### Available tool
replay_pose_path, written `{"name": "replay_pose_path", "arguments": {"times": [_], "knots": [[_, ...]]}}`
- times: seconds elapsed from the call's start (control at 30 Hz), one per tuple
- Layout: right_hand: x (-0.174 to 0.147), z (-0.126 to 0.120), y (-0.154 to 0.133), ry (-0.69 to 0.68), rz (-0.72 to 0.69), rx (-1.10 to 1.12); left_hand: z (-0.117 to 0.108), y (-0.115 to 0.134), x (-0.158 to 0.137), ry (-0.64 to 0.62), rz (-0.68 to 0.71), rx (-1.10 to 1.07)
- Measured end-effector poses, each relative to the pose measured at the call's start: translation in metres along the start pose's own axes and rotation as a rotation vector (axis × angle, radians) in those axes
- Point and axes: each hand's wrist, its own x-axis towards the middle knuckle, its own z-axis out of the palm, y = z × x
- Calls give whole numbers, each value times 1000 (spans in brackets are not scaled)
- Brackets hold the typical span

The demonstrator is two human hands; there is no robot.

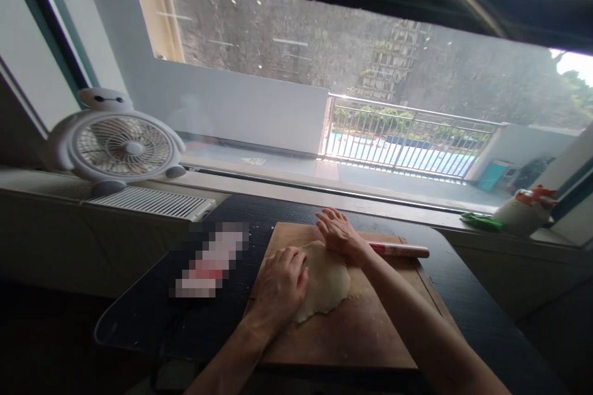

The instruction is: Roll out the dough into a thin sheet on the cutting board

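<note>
A flat, thin sheet of pale dough (330,287) with an uneven edge lies on a wooden board (356,339). My left hand (285,281) rests palm down over the left side of the dough, its fingers loosely bent and lying on it. At the dough's far edge is my right hand (340,233), its fingers stretched out and the heel of the hand against the dough. Just right of it a rolling pin (403,250) lies across the far part of the board, its left end hidden behind my right hand and forearm.
The board stands on a dark table (148,315) with rounded corners. A blurred-out item (210,265) lies to the left. On the sill ahead are a white fan (132,148), a pale jar (521,213) and a green cloth (482,221), below a large window.
</note>
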Motion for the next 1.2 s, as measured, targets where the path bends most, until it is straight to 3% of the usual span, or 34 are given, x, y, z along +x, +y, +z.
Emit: {"name": "replay_pose_path", "arguments": {"times": [0.13,0.4,0.47,0.63,0.73,1.03,1.2], "knots": [[16,-3,6,-130,40,43,0,0,0,0,3,11],[-56,-7,-17,-1,6,76,0,2,0,-18,6,14],[-50,-6,-14,19,4,42,0,1,1,-20,5,10],[9,-1,7,-45,62,-2,0,0,-1,-7,-5,5],[26,1,10,-67,115,52,-1,1,-1,-7,-8,9],[-54,-4,-27,46,76,42,-1,4,0,-8,8,23],[-27,-1,-15,8,121,24,0,3,-1,-12,7,21]]}}
